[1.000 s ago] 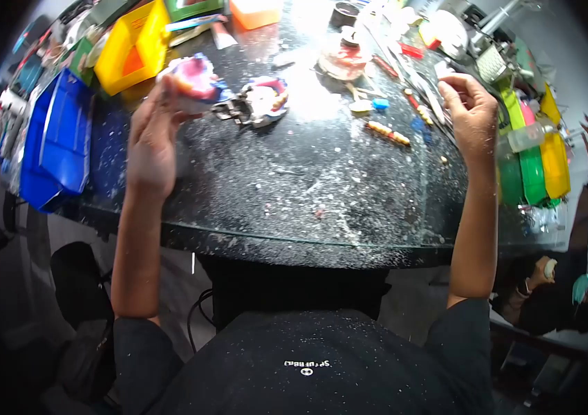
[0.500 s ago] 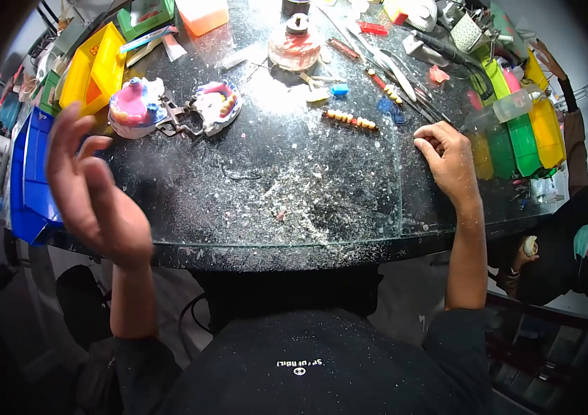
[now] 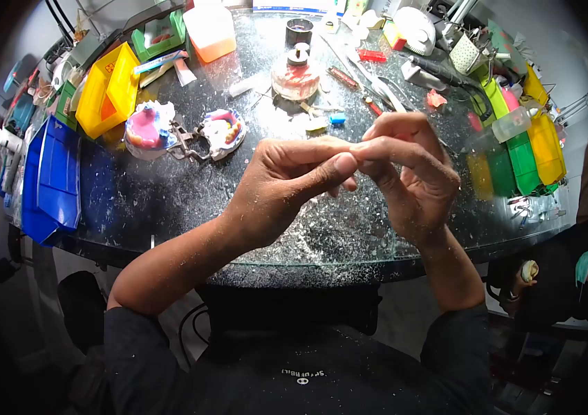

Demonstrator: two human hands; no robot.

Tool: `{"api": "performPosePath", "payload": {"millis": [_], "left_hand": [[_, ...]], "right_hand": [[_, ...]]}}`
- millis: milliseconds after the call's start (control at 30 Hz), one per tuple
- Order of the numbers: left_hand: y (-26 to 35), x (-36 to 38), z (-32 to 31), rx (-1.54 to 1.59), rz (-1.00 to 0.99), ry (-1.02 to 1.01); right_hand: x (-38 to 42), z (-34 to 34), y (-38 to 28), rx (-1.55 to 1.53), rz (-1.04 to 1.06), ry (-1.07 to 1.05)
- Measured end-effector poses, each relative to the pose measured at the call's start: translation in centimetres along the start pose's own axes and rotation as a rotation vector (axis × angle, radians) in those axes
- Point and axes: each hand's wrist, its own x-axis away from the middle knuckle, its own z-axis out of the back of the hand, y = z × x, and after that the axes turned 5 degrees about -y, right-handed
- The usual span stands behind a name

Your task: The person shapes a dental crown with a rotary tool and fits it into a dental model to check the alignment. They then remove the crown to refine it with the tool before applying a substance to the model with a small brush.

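Above the middle of the bench, my left hand (image 3: pixel 269 187) and my right hand (image 3: pixel 418 176) meet at the fingertips. The left thumb presses against its index finger in a pinch, and the right fingers are curled closed against those tips. Anything held between them is too small or hidden to make out. To the left of my hands stand two dental casts with pink wax and teeth, the larger cast (image 3: pixel 145 131) and the smaller cast (image 3: pixel 225 131), joined by a metal articulator (image 3: pixel 187 144). My hands cover the spot where a strip of teeth lay.
White dust lies over the dark bench (image 3: pixel 190 194). A glass burner (image 3: pixel 296 76) stands at the back. Blue (image 3: pixel 52 180) and yellow (image 3: pixel 107 90) bins line the left; a green bin (image 3: pixel 522 162) is on the right. A handpiece (image 3: pixel 439 72) lies back right. Another person (image 3: pixel 549 270) is at far right.
My left hand has swung from the left side to the middle. My right hand has moved left off the bench surface to meet it. The view has shifted slightly.
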Motion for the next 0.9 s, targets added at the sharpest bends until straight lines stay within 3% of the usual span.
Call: {"api": "performPosePath", "payload": {"millis": [167, 300, 433, 467, 567, 633, 767, 833, 900], "left_hand": [[-0.9, 0.2, 0.8, 0.047, -0.076, 0.074], [-0.9, -0.1, 1.1, -0.140, -0.168, 0.179], [-0.6, -0.2, 2.8, -0.506, -0.317, 0.215], [-0.6, -0.1, 3.5, -0.598, -0.335, 0.204], [-0.4, -0.4, 4.6, -0.877, -0.463, 0.211], [0.0, -0.7, 4.8, -1.039, -0.532, 0.235], [0.0, -0.7, 5.0, -1.064, -0.561, 0.256], [-0.1, -0.9, 5.2, -1.101, -0.608, 0.219], [-0.4, -0.8, 5.3, -1.119, -0.628, 0.193]], "right_hand": [[0.3, -1.0, 0.4, -0.083, -0.124, -0.038], [-0.8, 0.1, 2.8, 0.102, 0.033, -0.077], [-4.0, 7.4, 11.4, 0.509, -0.296, 0.040], [-3.9, 10.1, 15.5, 0.697, -0.260, 0.041], [-2.6, 14.8, 22.7, 1.049, -0.320, -0.250], [-2.4, 15.7, 24.3, 0.964, -0.415, -0.442], [-3.0, 15.5, 23.4, 0.907, -0.243, -0.229], [-4.6, 13.6, 19.5, 0.973, -0.045, -0.142], [-5.9, 10.6, 14.5, 0.846, 0.063, -0.090]]}}
